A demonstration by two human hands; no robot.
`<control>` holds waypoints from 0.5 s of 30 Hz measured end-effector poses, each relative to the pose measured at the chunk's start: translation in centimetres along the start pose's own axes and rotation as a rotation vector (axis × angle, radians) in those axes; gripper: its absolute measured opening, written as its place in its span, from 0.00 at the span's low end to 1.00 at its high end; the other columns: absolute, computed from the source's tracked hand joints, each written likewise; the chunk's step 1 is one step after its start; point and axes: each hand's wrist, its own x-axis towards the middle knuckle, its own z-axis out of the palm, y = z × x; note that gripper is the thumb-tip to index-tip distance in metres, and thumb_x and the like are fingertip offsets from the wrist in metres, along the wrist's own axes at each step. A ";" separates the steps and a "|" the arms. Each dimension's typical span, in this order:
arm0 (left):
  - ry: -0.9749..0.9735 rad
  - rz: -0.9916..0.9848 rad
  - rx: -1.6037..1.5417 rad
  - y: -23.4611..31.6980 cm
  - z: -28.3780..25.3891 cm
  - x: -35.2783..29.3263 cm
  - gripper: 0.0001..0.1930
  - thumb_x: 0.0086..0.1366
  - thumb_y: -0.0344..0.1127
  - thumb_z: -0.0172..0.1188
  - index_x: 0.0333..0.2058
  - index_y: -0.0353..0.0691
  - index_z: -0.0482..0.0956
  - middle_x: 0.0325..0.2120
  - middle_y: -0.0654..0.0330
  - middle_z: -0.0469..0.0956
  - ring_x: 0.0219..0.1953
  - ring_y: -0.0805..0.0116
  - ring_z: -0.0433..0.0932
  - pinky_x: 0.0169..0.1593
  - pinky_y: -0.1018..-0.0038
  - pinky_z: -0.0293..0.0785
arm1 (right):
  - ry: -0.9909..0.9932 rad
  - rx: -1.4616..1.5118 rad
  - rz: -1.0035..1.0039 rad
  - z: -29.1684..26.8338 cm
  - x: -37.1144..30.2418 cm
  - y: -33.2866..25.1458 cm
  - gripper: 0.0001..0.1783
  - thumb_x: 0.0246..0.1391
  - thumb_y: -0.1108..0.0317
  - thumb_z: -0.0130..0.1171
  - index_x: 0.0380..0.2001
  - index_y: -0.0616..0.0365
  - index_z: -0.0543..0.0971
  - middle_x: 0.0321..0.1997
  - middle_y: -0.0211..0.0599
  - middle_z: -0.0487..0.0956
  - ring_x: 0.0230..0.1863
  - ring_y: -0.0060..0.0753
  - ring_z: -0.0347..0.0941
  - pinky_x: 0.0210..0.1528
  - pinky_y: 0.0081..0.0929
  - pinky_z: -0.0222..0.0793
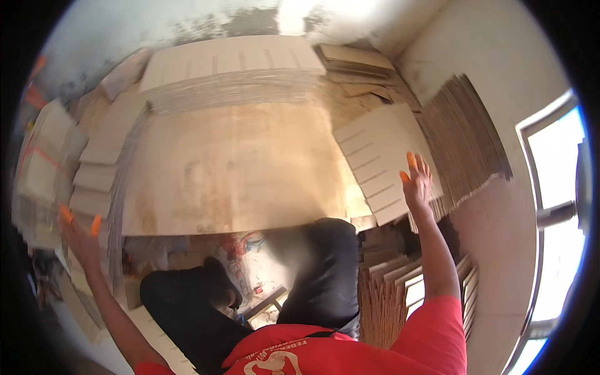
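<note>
My left hand point(80, 239) is open at the left, its fingers apart, beside a stack of cardboard sheets point(103, 147). My right hand point(419, 184) is stretched out over a slotted cardboard sheet point(369, 162) on the right side of the table. Its fingers are extended and nothing shows in them; whether it touches the sheet I cannot tell. Orange covers sit on the thumb and a finger of each hand. Between the hands lies a bare wooden tabletop point(212, 169). Along its far edge rests a wide stack of slotted cardboard sheets point(231, 59).
Brown cardboard stands on edge point(465, 137) against the right wall. More cardboard pieces point(381, 294) are packed upright below, beside my right leg. A bundle with a red strap point(50, 150) sits at far left. A bright window point(559, 187) is at the right.
</note>
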 end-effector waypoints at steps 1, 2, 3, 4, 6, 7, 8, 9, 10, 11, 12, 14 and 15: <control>-0.046 0.004 0.056 -1.8 3.0 -1.1 0.41 0.60 0.47 0.61 0.65 0.35 0.51 0.62 0.40 0.58 0.64 0.44 0.57 0.64 0.54 0.55 | -0.040 -0.048 0.036 0.8 0.2 1.9 0.40 0.45 0.64 0.66 0.62 0.57 0.64 0.64 0.46 0.64 0.64 0.51 0.58 0.61 0.49 0.55; -0.199 -0.062 0.089 -4.7 7.0 -4.3 0.41 0.61 0.47 0.60 0.65 0.33 0.51 0.62 0.39 0.58 0.64 0.43 0.57 0.64 0.54 0.55 | -0.114 -0.054 0.105 1.1 0.8 1.9 0.43 0.45 0.62 0.67 0.63 0.58 0.61 0.65 0.45 0.62 0.66 0.50 0.56 0.62 0.52 0.53; -0.356 -0.161 0.122 -7.8 10.8 -7.8 0.40 0.61 0.47 0.59 0.65 0.32 0.51 0.62 0.38 0.57 0.64 0.43 0.57 0.65 0.53 0.55 | -0.193 -0.051 0.168 1.2 1.5 1.2 0.46 0.44 0.60 0.68 0.65 0.58 0.59 0.67 0.45 0.60 0.67 0.50 0.54 0.63 0.54 0.52; -0.470 -0.244 0.093 -9.5 12.9 -10.5 0.40 0.62 0.47 0.58 0.64 0.30 0.51 0.62 0.37 0.57 0.64 0.42 0.57 0.65 0.53 0.54 | -0.274 -0.051 0.236 1.5 1.7 1.0 0.49 0.44 0.58 0.68 0.66 0.58 0.56 0.69 0.45 0.57 0.68 0.50 0.52 0.63 0.57 0.51; -0.628 -0.396 -0.180 -8.8 13.3 -8.9 0.40 0.62 0.49 0.57 0.64 0.29 0.52 0.62 0.37 0.58 0.64 0.41 0.57 0.64 0.54 0.56 | -0.403 -0.127 0.374 3.1 0.0 3.7 0.55 0.42 0.54 0.70 0.68 0.58 0.51 0.71 0.45 0.52 0.71 0.49 0.46 0.66 0.60 0.45; -0.710 -0.485 -0.299 -9.1 12.4 -8.4 0.40 0.62 0.49 0.57 0.64 0.29 0.52 0.61 0.37 0.58 0.64 0.41 0.57 0.64 0.54 0.57 | -0.445 -0.162 0.402 4.0 -0.6 4.5 0.55 0.42 0.54 0.70 0.68 0.58 0.51 0.71 0.45 0.52 0.71 0.49 0.46 0.67 0.60 0.44; -0.759 -0.466 -0.138 -9.1 11.4 -7.2 0.41 0.62 0.50 0.57 0.64 0.29 0.52 0.62 0.37 0.57 0.64 0.41 0.57 0.64 0.54 0.57 | -0.480 -0.190 0.424 4.2 -0.6 4.2 0.55 0.42 0.55 0.70 0.68 0.58 0.51 0.71 0.46 0.52 0.71 0.49 0.46 0.67 0.60 0.44; -0.804 -0.446 0.025 -9.1 10.5 -5.8 0.41 0.62 0.51 0.58 0.64 0.30 0.52 0.62 0.38 0.57 0.64 0.41 0.57 0.64 0.55 0.57 | -0.416 -0.116 0.425 4.1 -0.7 4.2 0.53 0.41 0.55 0.71 0.67 0.59 0.54 0.70 0.46 0.53 0.71 0.50 0.47 0.66 0.56 0.47; -0.849 -0.425 0.189 -8.3 9.3 -4.7 0.42 0.62 0.51 0.58 0.64 0.30 0.51 0.63 0.39 0.57 0.64 0.41 0.57 0.64 0.55 0.57 | -0.381 -0.110 0.388 4.5 -0.9 4.3 0.52 0.41 0.55 0.71 0.66 0.60 0.55 0.69 0.46 0.55 0.69 0.50 0.50 0.65 0.55 0.50; -0.616 -0.255 0.133 -7.1 8.1 -4.2 0.42 0.62 0.50 0.58 0.65 0.31 0.50 0.63 0.40 0.56 0.65 0.42 0.56 0.64 0.55 0.57 | -0.339 -0.102 0.342 4.9 -0.5 4.4 0.51 0.41 0.55 0.71 0.65 0.60 0.57 0.67 0.46 0.58 0.68 0.50 0.52 0.64 0.54 0.52; -0.386 -0.075 0.067 -4.8 7.5 -3.4 0.41 0.63 0.50 0.57 0.66 0.33 0.49 0.64 0.41 0.55 0.65 0.42 0.55 0.64 0.55 0.56 | -0.302 -0.105 0.307 5.0 -0.5 4.8 0.50 0.41 0.55 0.71 0.65 0.60 0.58 0.66 0.46 0.60 0.67 0.49 0.54 0.63 0.52 0.55; -0.261 0.133 -0.007 0.6 6.5 -2.2 0.40 0.64 0.47 0.56 0.67 0.36 0.47 0.65 0.43 0.54 0.67 0.44 0.53 0.65 0.53 0.54 | -0.344 -0.075 0.308 4.3 0.1 5.2 0.47 0.40 0.56 0.71 0.63 0.58 0.61 0.61 0.45 0.65 0.64 0.48 0.58 0.59 0.50 0.58; -0.363 0.162 -0.009 3.5 6.1 -1.6 0.39 0.64 0.45 0.56 0.67 0.38 0.47 0.66 0.44 0.53 0.67 0.44 0.52 0.65 0.53 0.53 | -0.362 -0.054 0.304 4.0 0.7 5.3 0.46 0.40 0.56 0.71 0.62 0.57 0.63 0.59 0.45 0.67 0.62 0.48 0.60 0.58 0.49 0.60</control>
